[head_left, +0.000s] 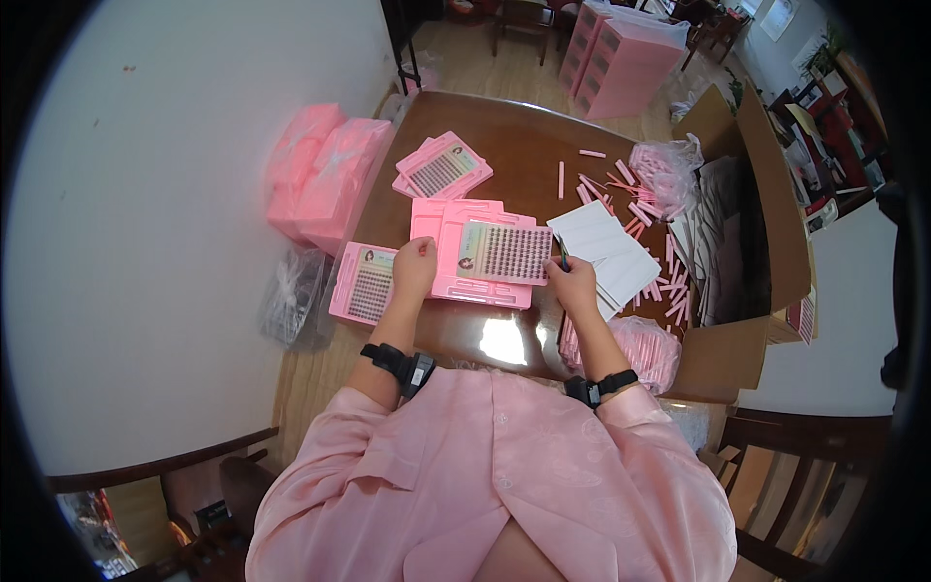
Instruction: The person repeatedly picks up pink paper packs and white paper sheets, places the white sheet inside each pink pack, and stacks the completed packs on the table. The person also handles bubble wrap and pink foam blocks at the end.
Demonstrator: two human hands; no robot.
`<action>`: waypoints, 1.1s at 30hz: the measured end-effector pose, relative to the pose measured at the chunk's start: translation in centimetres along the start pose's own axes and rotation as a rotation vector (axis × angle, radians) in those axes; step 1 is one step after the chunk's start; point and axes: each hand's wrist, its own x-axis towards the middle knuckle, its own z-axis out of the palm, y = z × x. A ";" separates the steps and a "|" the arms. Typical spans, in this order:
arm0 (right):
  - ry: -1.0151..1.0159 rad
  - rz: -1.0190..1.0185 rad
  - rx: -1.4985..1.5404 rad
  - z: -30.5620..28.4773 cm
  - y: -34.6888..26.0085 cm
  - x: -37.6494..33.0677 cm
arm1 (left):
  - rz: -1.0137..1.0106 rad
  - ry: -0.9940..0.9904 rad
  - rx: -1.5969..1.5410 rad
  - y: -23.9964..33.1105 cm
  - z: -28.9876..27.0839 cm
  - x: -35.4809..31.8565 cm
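A card with rows of dark false-lash clusters (514,254) lies over stacked pink plastic trays (424,215) in the middle of the table. My left hand (417,264) is closed beside the trays' left edge; what its fingers hold, if anything, is hidden. At the card's right edge, my right hand (574,283) is closed round a slim dark tool (562,250), too small to name surely. Its thumb side is against or very near the card. Another lash card in a pink tray (369,283) lies by my left forearm, and further filled trays (443,167) lie beyond.
White sheets (603,254) fan out right of my right hand. Small pink tubes (679,289) and plastic bags (667,173) lie scattered beyond them. An open cardboard box (761,184) stands along the right side. Pink bagged bundles (325,179) sit left of the table (524,126).
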 end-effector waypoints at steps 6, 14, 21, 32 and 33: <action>0.011 -0.066 -0.129 1.8 -1.2 0.7 | 0.102 -0.051 0.159 -1.2 0.7 1.5; -0.044 -0.040 -0.478 3.5 -3.1 -0.1 | 0.035 -0.186 0.075 -1.0 1.9 1.0; 0.148 -0.232 -0.521 2.3 -2.4 0.3 | 0.000 -0.198 -0.049 -1.1 0.7 2.4; -0.138 -0.051 0.340 3.2 -3.6 2.3 | -0.090 0.035 -0.689 -7.8 -8.7 0.9; -0.095 -0.051 0.403 2.4 -2.8 2.9 | -0.203 0.111 -0.670 -9.9 -10.8 1.0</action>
